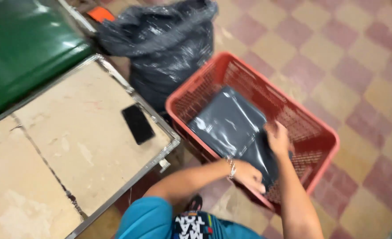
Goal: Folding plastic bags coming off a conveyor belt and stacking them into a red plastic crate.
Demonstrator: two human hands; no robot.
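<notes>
Two hands are in the red crate (324,137), both mine, and both are on the one dark grey poly bag (229,121) that lies flat inside it. My left hand (249,175) grips the bag's near edge at the crate's front wall, fingers curled closed over the plastic; my right hand (278,138) presses on the bag's right side, though the blur hides whether its fingers pinch the film or only lie on it. The bag sits tilted, its far corner toward the crate's back wall, and I judge it not fully settled while both hands are on it. No other packet shows in the crate, so I rate the work as at an early or single-item stage. Items left untouched: a full black sack (160,40) stands just behind the crate, touching or nearly touching its far corner, and a black phone (137,124) lies on the worn table (63,146) to my left, well apart from either hand.
</notes>
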